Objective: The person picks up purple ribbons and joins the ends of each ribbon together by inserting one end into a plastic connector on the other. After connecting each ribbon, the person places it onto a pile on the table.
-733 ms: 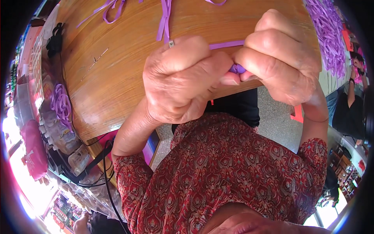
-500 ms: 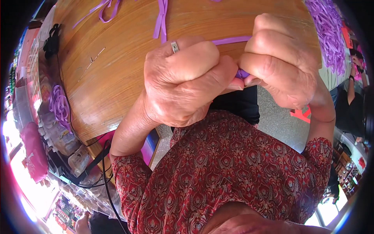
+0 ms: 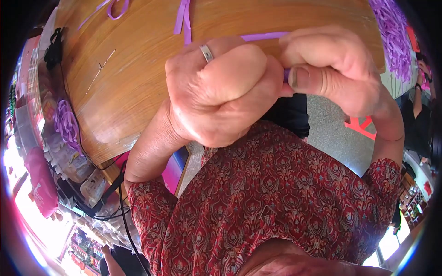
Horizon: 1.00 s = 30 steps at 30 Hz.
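Both of my hands meet above the near edge of the wooden table point(image 3: 133, 92). My left hand point(image 3: 218, 92), with a ring on one finger, is closed in a fist. My right hand point(image 3: 334, 71) pinches with its thumb laid along the curled forefinger. Between them a small bit of purple ribbon point(image 3: 286, 75) shows, held by both; the rest of it is hidden by the fingers. Behind the hands a flat purple strip point(image 3: 264, 36) lies across the table, and I cannot tell whether it joins the held piece.
More purple ribbon point(image 3: 183, 20) lies at the far side of the table. A thin needle-like tool point(image 3: 101, 69) rests at left. Bundles of purple ribbon hang at right point(image 3: 392, 41) and left point(image 3: 67, 124). A black cable point(image 3: 123, 202) runs down at lower left. Other people point(image 3: 415, 112) are at far right.
My right hand has turned, so its thumb now lies over the purple ribbon with the nail showing. Less of the ribbon shows between the hands. The left fist has shifted only slightly.
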Available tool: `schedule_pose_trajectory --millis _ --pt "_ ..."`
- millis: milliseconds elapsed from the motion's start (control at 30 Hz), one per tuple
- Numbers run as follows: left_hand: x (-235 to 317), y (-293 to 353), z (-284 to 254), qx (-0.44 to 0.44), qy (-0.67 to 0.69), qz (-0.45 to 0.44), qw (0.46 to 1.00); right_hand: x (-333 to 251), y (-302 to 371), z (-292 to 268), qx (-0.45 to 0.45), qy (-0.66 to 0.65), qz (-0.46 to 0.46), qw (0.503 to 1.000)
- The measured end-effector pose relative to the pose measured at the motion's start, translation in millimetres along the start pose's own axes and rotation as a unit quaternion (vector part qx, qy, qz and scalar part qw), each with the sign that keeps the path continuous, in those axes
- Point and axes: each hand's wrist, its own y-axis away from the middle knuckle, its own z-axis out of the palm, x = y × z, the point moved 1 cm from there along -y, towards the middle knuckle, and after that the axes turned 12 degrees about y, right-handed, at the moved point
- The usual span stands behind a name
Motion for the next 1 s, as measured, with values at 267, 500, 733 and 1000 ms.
schedule_pose_trajectory --millis 267,500,733,1000 --pt "-16 -2 6 0.106 0.096 -0.208 0.968 -20 -17 -29 -0.073 -0.168 0.27 0.945" --pt "-23 2 10 0.172 0.115 -0.15 0.967 4 -12 -19 -0.029 -0.061 0.208 0.976" --pt "-27 1 9 0.153 0.128 -0.166 0.966 10 -9 -23 0.184 0.224 -0.145 0.946" --pt "-29 4 10 0.152 0.273 -0.216 0.925 19 -26 -26 0.159 0.242 -0.311 0.905"
